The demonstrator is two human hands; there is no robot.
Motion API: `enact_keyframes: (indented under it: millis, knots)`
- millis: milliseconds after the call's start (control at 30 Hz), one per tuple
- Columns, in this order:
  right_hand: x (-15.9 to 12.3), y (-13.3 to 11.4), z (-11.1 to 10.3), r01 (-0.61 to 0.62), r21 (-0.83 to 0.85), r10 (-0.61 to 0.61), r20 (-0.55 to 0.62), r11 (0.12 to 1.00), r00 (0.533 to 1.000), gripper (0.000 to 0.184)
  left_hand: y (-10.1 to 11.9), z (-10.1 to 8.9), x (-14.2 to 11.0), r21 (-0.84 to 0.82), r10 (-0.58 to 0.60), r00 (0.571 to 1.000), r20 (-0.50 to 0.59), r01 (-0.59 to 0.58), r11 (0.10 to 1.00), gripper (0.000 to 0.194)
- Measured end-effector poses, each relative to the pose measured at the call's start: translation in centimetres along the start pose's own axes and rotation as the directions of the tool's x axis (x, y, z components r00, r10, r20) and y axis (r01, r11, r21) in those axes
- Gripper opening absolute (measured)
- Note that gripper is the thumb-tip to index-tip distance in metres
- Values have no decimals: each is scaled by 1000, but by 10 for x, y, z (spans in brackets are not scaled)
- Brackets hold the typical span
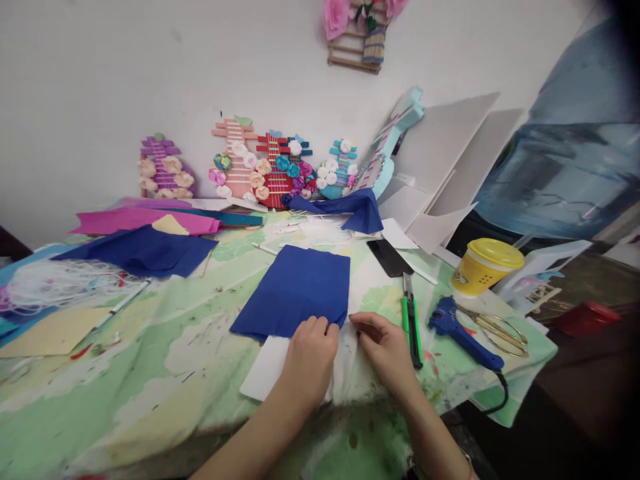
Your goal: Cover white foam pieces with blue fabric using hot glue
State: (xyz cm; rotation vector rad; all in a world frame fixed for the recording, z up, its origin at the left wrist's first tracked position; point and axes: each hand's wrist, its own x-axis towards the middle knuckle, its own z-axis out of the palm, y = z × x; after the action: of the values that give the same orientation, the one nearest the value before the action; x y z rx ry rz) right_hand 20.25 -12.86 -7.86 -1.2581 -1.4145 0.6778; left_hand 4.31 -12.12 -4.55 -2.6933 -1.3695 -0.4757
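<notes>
Dark blue sheet (felt or thick crepe paper, can't tell) is lying flat in the middle of the table, a white card poking out from under its near edge. Left hand has its fingers curled close together at that edge, no idea if they're pinching it. Right hand is just beside the near right corner, thumb and index finger a bit apart. Imo: press lightly with the left, smooth out any puckers with the right. I'd also move the green utility knife, its blade looks out. Past it: blue glue gun, gold-handled scissors, yellow cup.
</notes>
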Motion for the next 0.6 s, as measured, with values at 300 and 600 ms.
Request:
enact_keyframes:
  millis: [300, 600]
  knots:
    - [-4, -17, 0, 424, -185, -352, 327, 886, 877, 19, -16, -7, -43, -243, 73, 962, -264, -139, 960, 25]
    - [-5, -19, 0, 420, -219, -324, 368, 881, 872, 9, -27, 2, -68, -279, 50, 892, -448, -193, 941, 20]
